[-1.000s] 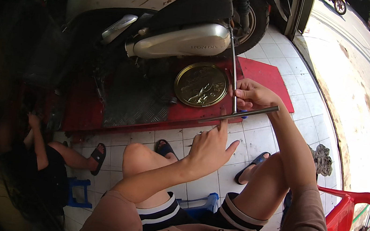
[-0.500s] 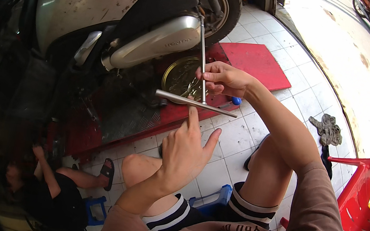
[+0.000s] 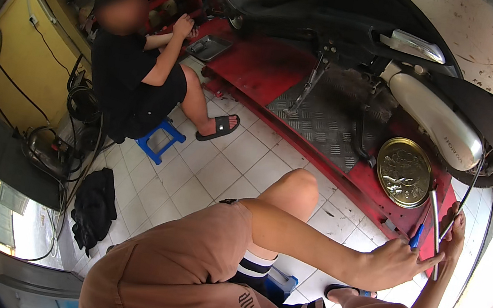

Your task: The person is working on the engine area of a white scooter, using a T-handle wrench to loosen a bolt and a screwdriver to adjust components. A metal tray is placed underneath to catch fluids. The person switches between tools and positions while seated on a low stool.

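Note:
A sliding T-handle wrench (image 3: pixel 435 213) runs with its long shaft to the silver side cover of a motorbike (image 3: pixel 437 118), near the rear wheel. My right hand (image 3: pixel 453 237) is closed around the shaft, just beside the crossbar. My left hand (image 3: pixel 396 263) reaches over from the left, index finger stretched out against the crossbar's lower end, not gripping it; its other fingers are partly hidden. Close by, on the red platform, lies a screwdriver with a blue handle (image 3: pixel 416 236). A round gold-coloured tray (image 3: pixel 379 163) next to it holds small metal parts.
The motorbike stands on a red lift platform (image 3: pixel 257 77), its side stand (image 3: pixel 308 84) down. At the left, another person (image 3: pixel 129 68) sits on a blue stool (image 3: pixel 160 139) beside a metal tray (image 3: pixel 209 48). Black cloth (image 3: pixel 95 208) and hoses lie on the tiled floor.
The view has swung left, so my hands and the wrench now appear at the right. The crossbar has turned relative to the tray. My left index finger still touches it; my right hand stays on the shaft.

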A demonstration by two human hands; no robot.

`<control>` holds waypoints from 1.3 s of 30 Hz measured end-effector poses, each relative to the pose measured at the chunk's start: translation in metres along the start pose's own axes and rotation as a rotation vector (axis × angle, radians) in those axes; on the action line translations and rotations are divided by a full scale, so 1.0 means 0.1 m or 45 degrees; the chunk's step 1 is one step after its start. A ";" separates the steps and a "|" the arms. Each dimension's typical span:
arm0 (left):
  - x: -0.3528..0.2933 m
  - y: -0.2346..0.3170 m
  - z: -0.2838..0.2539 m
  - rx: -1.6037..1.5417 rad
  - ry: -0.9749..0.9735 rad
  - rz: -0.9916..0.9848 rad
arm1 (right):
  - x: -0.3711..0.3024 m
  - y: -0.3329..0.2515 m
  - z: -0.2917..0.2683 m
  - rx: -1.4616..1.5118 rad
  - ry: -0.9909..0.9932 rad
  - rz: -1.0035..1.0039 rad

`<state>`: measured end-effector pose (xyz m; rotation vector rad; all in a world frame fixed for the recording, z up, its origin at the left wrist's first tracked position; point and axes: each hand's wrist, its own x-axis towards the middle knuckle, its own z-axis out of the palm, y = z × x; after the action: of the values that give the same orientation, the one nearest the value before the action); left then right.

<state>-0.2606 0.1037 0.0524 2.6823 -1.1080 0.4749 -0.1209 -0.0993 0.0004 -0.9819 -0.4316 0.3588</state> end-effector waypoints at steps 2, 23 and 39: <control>0.00 -0.04 0.00 0.051 -0.367 0.019 | 0.00 0.01 0.14 0.053 0.061 -0.002; 0.05 -0.22 -0.25 -0.108 -0.284 -0.373 | 0.00 0.01 0.26 0.146 0.157 0.046; 0.01 -0.24 -0.26 -0.228 -0.245 -0.241 | 0.04 -0.02 0.30 0.168 0.188 0.035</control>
<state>-0.2485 0.1279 0.0757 2.6798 -0.8813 0.0825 -0.1320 -0.0768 0.0169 -0.8796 -0.2578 0.3327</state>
